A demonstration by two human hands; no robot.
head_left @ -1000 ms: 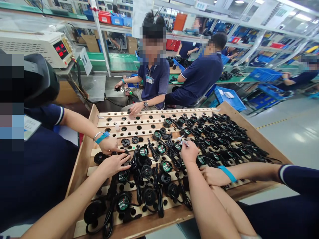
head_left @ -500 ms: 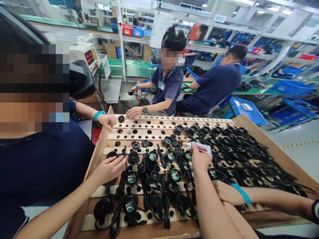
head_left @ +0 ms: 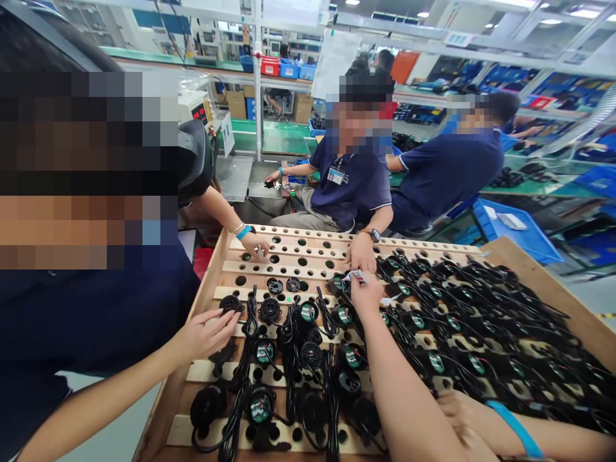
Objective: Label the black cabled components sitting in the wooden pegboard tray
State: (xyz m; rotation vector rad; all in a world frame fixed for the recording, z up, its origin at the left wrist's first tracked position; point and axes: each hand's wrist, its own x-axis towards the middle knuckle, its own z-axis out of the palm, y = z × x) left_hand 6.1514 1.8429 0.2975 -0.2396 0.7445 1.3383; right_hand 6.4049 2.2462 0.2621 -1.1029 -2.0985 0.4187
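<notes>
My left hand (head_left: 206,333) reaches in from the lower left, fingers stretched out, fingertips at the edge of a round black slotted cover (head_left: 231,304). My right hand (head_left: 366,296) is closed around a small white tube (head_left: 357,276), its tip over a round black housing (head_left: 337,284) near the middle of the wooden tray (head_left: 179,359). Housings with green circuit boards, such as one board (head_left: 264,351), stand in rows with bundled black cables (head_left: 331,398). Two loose black discs (head_left: 283,285) lie on a strip with holes.
A co-worker's hand (head_left: 255,245) is at the tray's far left corner. Another person's hand (head_left: 362,252) rests at the far edge. At the lower right, a hand with a blue wristband (head_left: 464,414) crosses close to my right forearm. A blue bin (head_left: 520,231) stands beyond the tray.
The view has shifted. My right hand has moved the tube to a housing farther left. The hand across the tray has moved right; the one at the left corner has reached inward.
</notes>
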